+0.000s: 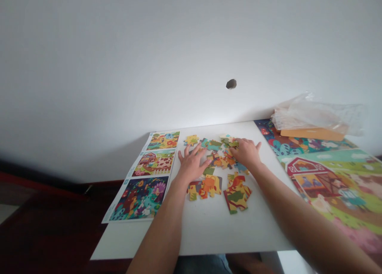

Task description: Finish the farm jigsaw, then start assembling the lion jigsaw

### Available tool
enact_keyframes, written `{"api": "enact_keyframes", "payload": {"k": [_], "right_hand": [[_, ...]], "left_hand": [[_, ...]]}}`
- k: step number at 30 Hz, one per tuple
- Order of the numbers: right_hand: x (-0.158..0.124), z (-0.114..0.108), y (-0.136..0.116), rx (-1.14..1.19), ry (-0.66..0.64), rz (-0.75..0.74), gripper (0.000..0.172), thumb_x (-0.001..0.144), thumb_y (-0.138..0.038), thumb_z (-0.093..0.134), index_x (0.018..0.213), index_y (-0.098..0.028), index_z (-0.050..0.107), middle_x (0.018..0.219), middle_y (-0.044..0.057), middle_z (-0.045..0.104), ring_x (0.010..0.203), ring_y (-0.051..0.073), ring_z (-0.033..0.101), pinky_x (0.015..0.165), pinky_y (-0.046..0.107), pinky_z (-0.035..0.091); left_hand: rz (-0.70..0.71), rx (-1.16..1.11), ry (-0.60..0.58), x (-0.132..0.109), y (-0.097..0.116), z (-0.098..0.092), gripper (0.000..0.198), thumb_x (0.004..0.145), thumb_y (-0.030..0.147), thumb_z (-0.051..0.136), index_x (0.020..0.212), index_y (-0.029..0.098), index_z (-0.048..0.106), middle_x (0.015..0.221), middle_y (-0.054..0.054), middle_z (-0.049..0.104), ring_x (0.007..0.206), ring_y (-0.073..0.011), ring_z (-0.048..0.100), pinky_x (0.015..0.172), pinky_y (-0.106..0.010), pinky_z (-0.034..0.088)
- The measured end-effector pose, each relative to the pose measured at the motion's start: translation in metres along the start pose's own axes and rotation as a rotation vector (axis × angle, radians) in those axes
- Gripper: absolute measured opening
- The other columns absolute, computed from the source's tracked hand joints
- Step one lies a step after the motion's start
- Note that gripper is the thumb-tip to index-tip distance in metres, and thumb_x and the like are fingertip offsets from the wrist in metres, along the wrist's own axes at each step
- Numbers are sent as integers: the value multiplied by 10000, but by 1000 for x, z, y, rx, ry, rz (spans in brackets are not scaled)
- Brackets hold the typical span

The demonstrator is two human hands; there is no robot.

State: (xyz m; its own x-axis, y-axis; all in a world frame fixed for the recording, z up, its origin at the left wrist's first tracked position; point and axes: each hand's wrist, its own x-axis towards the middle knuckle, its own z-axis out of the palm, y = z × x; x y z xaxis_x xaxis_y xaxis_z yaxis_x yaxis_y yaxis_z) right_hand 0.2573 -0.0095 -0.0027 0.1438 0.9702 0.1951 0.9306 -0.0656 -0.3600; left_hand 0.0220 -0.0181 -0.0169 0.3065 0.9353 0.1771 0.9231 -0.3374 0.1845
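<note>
Several colourful jigsaw pieces (pixel 219 162) lie scattered on a white table (pixel 209 226). My left hand (pixel 192 162) rests flat on the pieces with its fingers spread, holding nothing. My right hand (pixel 246 151) lies palm down over the far pieces, fingers stretched toward a green piece (pixel 233 143). A small joined cluster of pieces (pixel 237 194) sits nearer me, between my forearms.
A printed sheet with three picture panels (pixel 146 174) lies along the table's left edge. A large finished farm puzzle with a red barn (pixel 328 178) fills the right side. Clear plastic wrap over a cardboard piece (pixel 313 122) sits at the far right. A white wall stands behind.
</note>
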Motion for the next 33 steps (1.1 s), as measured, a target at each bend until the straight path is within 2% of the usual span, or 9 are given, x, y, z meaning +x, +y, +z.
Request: {"api": "enact_keyframes", "payload": {"k": [3, 7, 10, 14, 17, 22, 28, 30, 33], "right_hand": [[4, 4, 1, 50, -65, -49, 361, 861, -349, 553, 1192, -241, 649, 1122, 103, 690, 1151, 322, 541, 1064, 704, 151], [5, 3, 0, 63, -40, -77, 411, 872, -359, 542, 1259, -251, 628, 1209, 107, 667, 1179, 324, 527, 1069, 688, 171], [6, -6, 9, -7, -45, -19, 396, 866, -353, 535, 1212, -219, 671, 1238, 123, 653, 1166, 353, 535, 1050, 670, 233], [13, -18, 31, -86, -48, 107, 404, 850, -275, 514, 1212, -224, 685, 1229, 138, 649, 1139, 347, 563, 971, 547, 383], [19, -21, 43, -116, -85, 203, 484, 802, -377, 616, 1254, -209, 656, 1209, 168, 651, 1124, 359, 581, 891, 484, 438], [25, -15, 46, -92, -158, 232, 463, 798, -498, 644, 1153, -203, 686, 1058, 153, 709, 1073, 324, 620, 884, 448, 425], [27, -8, 46, 77, -100, 293, 446, 748, -442, 698, 1116, -194, 657, 959, 99, 733, 1006, 277, 640, 915, 425, 385], [29, -9, 47, 181, -73, 318, 396, 750, -395, 696, 1088, -191, 658, 897, 71, 732, 910, 240, 662, 849, 362, 410], [32, -10, 49, 237, -23, 317, 254, 794, -386, 651, 929, -174, 687, 827, 70, 719, 787, 206, 655, 688, 278, 405]], "left_hand": [[63, -29, -22, -1, 5, -3, 458, 922, 541, 504, 1348, 381, 556, 1556, 6, 384, 1451, -386, 188, 1108, -727, 111], [107, -56, -49, -2, 5, -3, 474, 932, 544, 489, 1376, 380, 527, 1540, -4, 411, 1448, -361, 218, 1116, -717, 97], [104, -66, -90, -2, 3, -3, 511, 931, 565, 478, 1411, 391, 480, 1560, -3, 377, 1446, -350, 239, 1120, -704, 122], [88, -61, -116, -1, 3, -5, 564, 924, 596, 457, 1447, 385, 433, 1592, 1, 313, 1456, -349, 228, 1120, -668, 194], [88, -59, -126, -2, 3, -6, 583, 917, 593, 462, 1463, 396, 404, 1600, 14, 291, 1462, -351, 219, 1130, -635, 214], [98, -55, -125, -2, 2, -5, 598, 905, 589, 487, 1463, 387, 410, 1599, 20, 295, 1465, -351, 212, 1141, -597, 223], [102, -60, -116, -2, 1, -4, 589, 905, 582, 494, 1458, 394, 416, 1596, 19, 304, 1458, -361, 222, 1136, -603, 224], [100, -59, -122, -1, 1, -4, 596, 905, 576, 498, 1466, 398, 403, 1595, 14, 307, 1459, -364, 218, 1137, -609, 214], [101, -60, -124, -2, 0, -4, 599, 906, 575, 497, 1470, 405, 391, 1595, 13, 307, 1459, -365, 218, 1138, -617, 207]]}}
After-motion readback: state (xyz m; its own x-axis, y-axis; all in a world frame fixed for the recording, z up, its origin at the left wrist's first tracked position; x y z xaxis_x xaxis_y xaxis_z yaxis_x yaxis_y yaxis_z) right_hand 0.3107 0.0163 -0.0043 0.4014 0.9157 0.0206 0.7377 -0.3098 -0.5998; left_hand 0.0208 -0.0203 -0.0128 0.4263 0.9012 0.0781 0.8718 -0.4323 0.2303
